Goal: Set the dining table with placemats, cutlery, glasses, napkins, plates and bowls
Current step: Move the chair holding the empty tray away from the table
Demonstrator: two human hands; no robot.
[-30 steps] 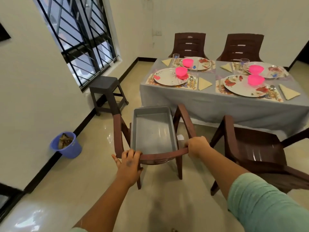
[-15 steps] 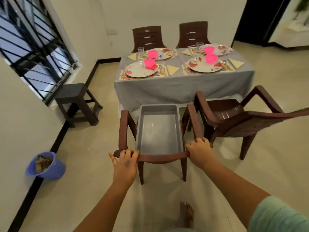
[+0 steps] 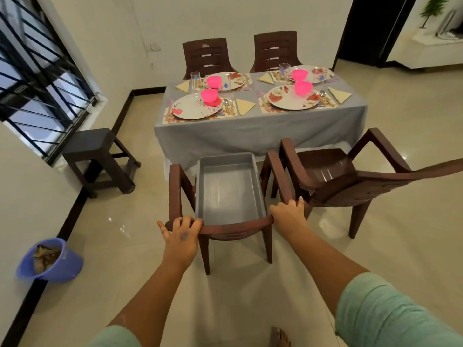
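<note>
Brown chair point(image 3: 220, 229) at lower centre is gripped at its backrest by both hands, left point(image 3: 181, 235) and right point(image 3: 288, 214); one grey tub point(image 3: 229, 189) sits on its seat. On the tabletop point(image 3: 260, 131), upper centre, four plates, four pink bowls and four napkins are counted. No writing is legible.

head view, forward and down
</note>
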